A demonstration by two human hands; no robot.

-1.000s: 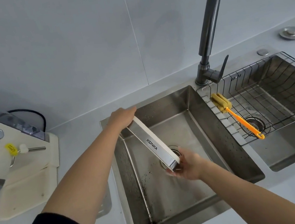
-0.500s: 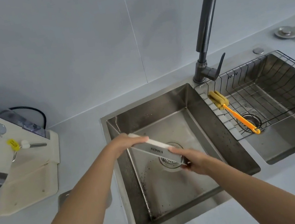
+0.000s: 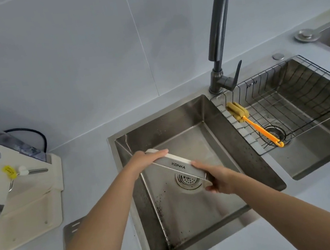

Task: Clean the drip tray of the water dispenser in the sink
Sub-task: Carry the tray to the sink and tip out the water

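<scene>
I hold the white and silver drip tray (image 3: pixel 177 165), marked KONKA, over the left basin of the steel sink (image 3: pixel 225 147), just above the drain (image 3: pixel 188 180). My left hand (image 3: pixel 144 160) grips its far left end. My right hand (image 3: pixel 215 178) grips its near right end. The tray lies tilted, its silver front face toward me. The cream water dispenser (image 3: pixel 5 186) stands on the counter at the left, its tray slot bare.
A dark curved faucet (image 3: pixel 220 33) rises between the basins. The right basin holds a wire basket (image 3: pixel 301 101) with a yellow sponge brush (image 3: pixel 252 123). A metal grille plate (image 3: pixel 73 230) lies on the counter left of the sink. Dark specks dot the left basin.
Both hands have lowered the tray into the left basin and turned it from steeply upright to nearly flat over the drain. The left hand came down from the sink's back edge.
</scene>
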